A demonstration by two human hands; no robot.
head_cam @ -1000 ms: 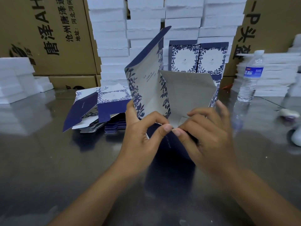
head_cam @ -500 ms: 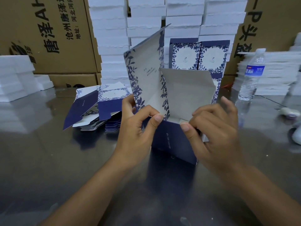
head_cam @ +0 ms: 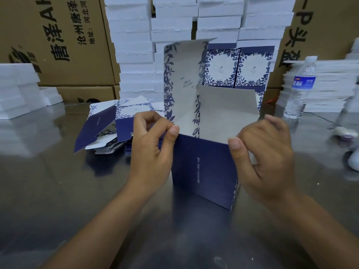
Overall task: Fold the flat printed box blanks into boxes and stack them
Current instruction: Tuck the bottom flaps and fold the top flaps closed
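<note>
A half-formed navy and white floral box (head_cam: pixel 204 167) stands upright on the steel table (head_cam: pixel 58 191), its top flaps raised. My left hand (head_cam: pixel 153 150) pinches the box's upper left corner with thumb and fingers. On the upper right corner my right hand (head_cam: pixel 266 160) grips the box, thumb on the navy front panel. A pile of flat printed blanks (head_cam: pixel 108 131) lies behind my left hand. Two folded boxes (head_cam: pixel 239 68) stand side by side behind the one I hold.
White foam slabs (head_cam: pixel 134 55) are stacked high at the back and on both sides. Brown cartons (head_cam: pixel 58 41) line the wall. A water bottle (head_cam: pixel 300 88) stands at the right, with a small white object (head_cam: pixel 345 133) near it.
The box has been raised and turned upright, so its navy front panel now faces me. Both hands moved apart from the bottom middle to its upper corners.
</note>
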